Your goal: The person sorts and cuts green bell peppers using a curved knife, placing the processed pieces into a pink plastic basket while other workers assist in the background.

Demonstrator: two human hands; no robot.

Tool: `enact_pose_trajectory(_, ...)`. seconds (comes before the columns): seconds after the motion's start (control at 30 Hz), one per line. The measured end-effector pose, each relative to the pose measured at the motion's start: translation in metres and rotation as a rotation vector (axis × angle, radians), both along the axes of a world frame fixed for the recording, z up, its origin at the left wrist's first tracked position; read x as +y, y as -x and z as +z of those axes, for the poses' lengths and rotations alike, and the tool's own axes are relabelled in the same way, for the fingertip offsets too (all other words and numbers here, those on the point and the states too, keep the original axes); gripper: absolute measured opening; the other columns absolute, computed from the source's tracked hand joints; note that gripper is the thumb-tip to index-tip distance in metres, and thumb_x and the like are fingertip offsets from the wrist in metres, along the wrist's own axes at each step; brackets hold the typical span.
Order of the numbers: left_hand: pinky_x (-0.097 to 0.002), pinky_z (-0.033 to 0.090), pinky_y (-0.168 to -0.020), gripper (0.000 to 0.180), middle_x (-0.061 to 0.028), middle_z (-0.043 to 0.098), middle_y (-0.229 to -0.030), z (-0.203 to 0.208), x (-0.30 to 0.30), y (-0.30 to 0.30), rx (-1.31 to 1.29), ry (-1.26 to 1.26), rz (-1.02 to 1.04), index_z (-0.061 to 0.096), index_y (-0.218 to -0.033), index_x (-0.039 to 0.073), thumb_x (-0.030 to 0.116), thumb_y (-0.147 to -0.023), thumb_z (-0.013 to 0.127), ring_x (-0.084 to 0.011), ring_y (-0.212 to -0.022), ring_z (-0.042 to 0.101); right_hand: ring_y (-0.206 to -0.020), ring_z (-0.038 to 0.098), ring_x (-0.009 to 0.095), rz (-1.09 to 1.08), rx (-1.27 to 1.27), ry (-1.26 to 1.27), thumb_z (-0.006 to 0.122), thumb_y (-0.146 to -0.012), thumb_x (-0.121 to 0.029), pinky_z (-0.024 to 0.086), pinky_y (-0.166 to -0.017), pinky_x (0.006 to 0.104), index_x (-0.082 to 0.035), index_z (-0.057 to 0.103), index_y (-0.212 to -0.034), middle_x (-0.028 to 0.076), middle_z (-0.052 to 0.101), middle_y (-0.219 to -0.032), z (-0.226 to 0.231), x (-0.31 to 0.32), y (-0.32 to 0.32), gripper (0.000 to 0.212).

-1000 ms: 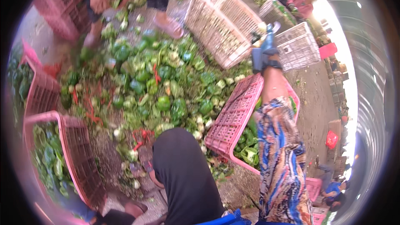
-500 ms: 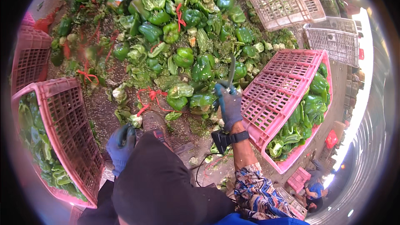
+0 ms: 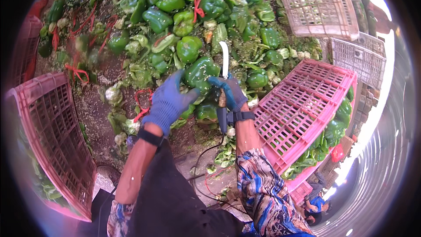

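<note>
A heap (image 3: 162, 44) of green peppers and trimmings is spreading over the floor (image 3: 96, 114). On the right a pink crate (image 3: 302, 114) is leaning, with peppers filling its far side; on the left another crate (image 3: 57, 136), also pink, is tilting, with greens showing beyond its wall. A pale crate (image 3: 315, 8) is standing at the upper right, and a white crate (image 3: 359, 57) is sitting just beside it. The left hand (image 3: 173, 101), wearing a blue glove, is standing spread, thumb apart from fingers, at the left of a pepper (image 3: 202, 73); whether it is touching is not showing clearly. The right hand (image 3: 228, 91), also gloved, is closing round a knife, its fingertips lying at the pepper's right side. That pepper is resting on the near part of the heap, between both hands. The knife (image 3: 225, 59) is pointing away from the body, its pale blade curving at the tip. A dark cord (image 3: 198, 160) is looping below the right wrist, and red ties (image 3: 197, 6) are lying among the peppers.
</note>
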State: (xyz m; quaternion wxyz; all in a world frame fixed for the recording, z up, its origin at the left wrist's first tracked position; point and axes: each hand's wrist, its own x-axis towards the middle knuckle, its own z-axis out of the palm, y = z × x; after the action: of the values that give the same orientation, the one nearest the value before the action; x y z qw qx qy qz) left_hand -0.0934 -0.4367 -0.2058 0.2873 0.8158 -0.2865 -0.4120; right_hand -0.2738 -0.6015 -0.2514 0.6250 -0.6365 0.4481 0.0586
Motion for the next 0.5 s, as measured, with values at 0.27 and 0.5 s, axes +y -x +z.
enact_pose_trajectory(0.27,-0.0363,0.053,-0.101,0.087,-0.0149,0.068,-0.13,-0.025,0.033,-0.003,0.629,0.271,0.388,0.053,-0.146,0.006,0.015,-0.067,0.089,-0.0217,-0.117,0.066,-0.108,0.064,0.014,-0.13,-0.293,-0.149,0.079,-0.08,-0.002,0.056,-0.092,0.0313,-0.005,0.054,-0.146,0.007,0.068,-0.127,0.052,0.053,-0.047,0.071)
enact_pose_trajectory(0.5,-0.0362,0.05,-0.107,0.094,-0.0092,0.062,-0.139,0.049,0.108,-0.023,0.081,0.341,0.267,0.049,-0.149,0.002,0.004,-0.065,0.091,-0.0184,-0.123,0.061,-0.125,0.06,0.017,0.012,-0.349,-0.255,0.082,-0.074,-0.001,0.05,-0.107,0.0337,-0.003,0.056,-0.144,0.01,0.062,-0.142,0.124,0.096,-0.089,0.075)
